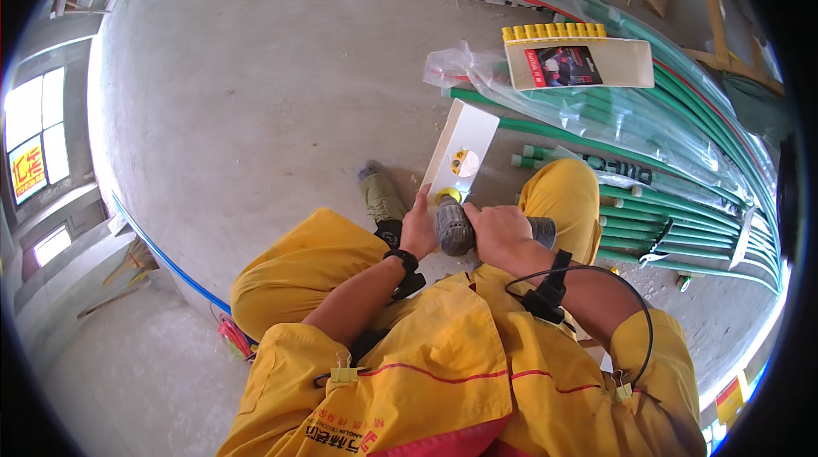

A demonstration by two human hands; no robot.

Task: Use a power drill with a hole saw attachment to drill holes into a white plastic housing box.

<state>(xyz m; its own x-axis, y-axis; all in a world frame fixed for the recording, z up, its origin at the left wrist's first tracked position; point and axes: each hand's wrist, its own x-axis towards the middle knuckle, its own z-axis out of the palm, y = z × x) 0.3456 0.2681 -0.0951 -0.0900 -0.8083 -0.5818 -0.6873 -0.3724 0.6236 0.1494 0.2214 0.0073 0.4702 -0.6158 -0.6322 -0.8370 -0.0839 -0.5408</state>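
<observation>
My right hand (501,234) is closed on a dark grey cordless drill (454,231), its body pointing away from me between my knees. A yellow round bit (447,195) at the drill's front meets the near end of a long white panel (468,126). Farther up, that panel has a round hole with something yellow showing through. My left hand (417,227) grips the panel's near left edge, right beside the drill. The fingers under the panel are hidden.
Bundles of green pipes (682,240) lie on the concrete floor to the right, some in clear plastic wrap (545,112). Across them rests a white tray (626,61) with a row of yellow round pieces (554,31). A blue hose (170,261) runs along the left.
</observation>
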